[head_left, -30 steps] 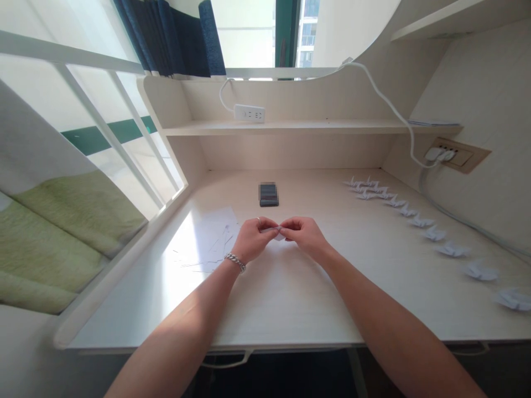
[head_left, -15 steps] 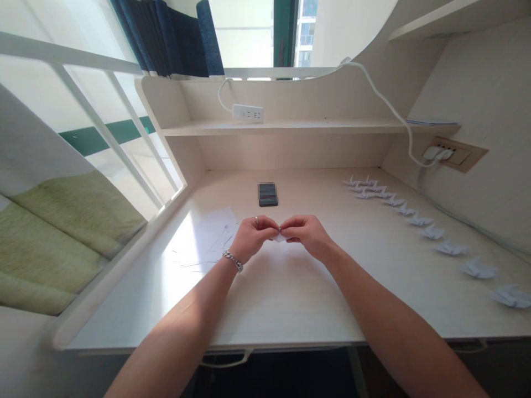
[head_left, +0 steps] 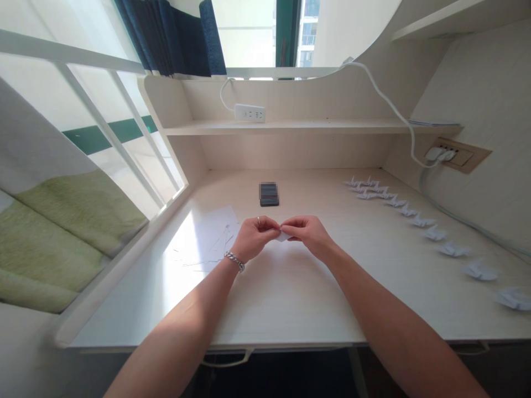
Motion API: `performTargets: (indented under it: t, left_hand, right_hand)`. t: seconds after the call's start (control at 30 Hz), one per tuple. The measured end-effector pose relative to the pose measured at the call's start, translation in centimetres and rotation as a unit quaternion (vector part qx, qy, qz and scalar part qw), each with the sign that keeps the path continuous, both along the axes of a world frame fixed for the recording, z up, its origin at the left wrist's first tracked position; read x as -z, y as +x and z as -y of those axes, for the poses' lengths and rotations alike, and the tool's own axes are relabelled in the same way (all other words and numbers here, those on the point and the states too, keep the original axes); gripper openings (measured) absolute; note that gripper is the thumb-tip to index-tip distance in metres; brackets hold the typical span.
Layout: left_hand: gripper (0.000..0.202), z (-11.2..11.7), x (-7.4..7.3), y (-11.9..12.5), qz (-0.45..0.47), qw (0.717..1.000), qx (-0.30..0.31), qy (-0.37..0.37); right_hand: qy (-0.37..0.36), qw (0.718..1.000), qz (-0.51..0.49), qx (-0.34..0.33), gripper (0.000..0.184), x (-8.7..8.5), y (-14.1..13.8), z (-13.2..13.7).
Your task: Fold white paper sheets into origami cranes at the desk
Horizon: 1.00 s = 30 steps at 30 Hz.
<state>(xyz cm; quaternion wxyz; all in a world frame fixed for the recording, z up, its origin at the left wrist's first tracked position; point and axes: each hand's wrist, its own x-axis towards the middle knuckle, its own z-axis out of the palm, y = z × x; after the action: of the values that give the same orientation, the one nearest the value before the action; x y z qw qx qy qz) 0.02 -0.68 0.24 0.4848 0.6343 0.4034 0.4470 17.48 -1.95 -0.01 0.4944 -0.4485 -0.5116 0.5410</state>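
A small folded piece of white paper [head_left: 283, 237] is pinched between both hands, a little above the desk. My left hand [head_left: 254, 237], with a ring and a chain bracelet, is closed on its left side. My right hand [head_left: 309, 232] is closed on its right side, thumb and fingertips pressed together. The fingertips of the two hands nearly meet and cover most of the paper, so its folds are hard to make out. To the left of my left hand lie sheets of white paper [head_left: 207, 229] with thin strips on them.
Several folded paper cranes [head_left: 435, 233] stand in a line along the desk's right side. A dark, blurred-out phone-like object [head_left: 269, 194] lies beyond my hands. A power strip [head_left: 249, 113] sits on the shelf [head_left: 315, 130]. A white cable [head_left: 390, 105] runs to the wall socket [head_left: 460, 155].
Both hands stay closed on the paper; the fingertips have shifted very slightly. The whole view has moved a few pixels.
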Motion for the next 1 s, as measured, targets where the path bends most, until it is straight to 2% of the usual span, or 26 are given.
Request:
performTargets:
  t: [0.3, 0.4, 0.53, 0.77, 1.0]
  left_hand:
    - [0.013, -0.5, -0.1, -0.3, 0.038, 0.999, 0.009, 0.007]
    - [0.017, -0.5, -0.1, -0.4, 0.052, 0.999, 0.007, -0.004]
    - [0.025, -0.5, 0.1, -0.3, 0.046, 0.999, 0.003, 0.017]
    - [0.022, -0.9, 0.7, -0.4, 0.046, 0.998, -0.004, 0.035]
    - [0.021, -1.0, 0.7, -0.6, 0.076, 0.996, -0.002, 0.040]
  right_hand:
    - [0.071, 0.996, 0.044, 0.030, 0.025, 0.6, 0.2, -0.4]
    - [0.101, 0.992, 0.063, 0.040, 0.022, 0.8, 0.1, -0.5]
    - [0.133, 0.987, 0.074, 0.053, 0.018, 0.9, -0.1, -0.4]
    - [0.139, 0.988, 0.048, 0.044, 0.016, 1.0, -0.3, -0.4]
    - [0.127, 0.991, -0.020, 0.031, 0.018, 1.0, -0.5, -0.6]
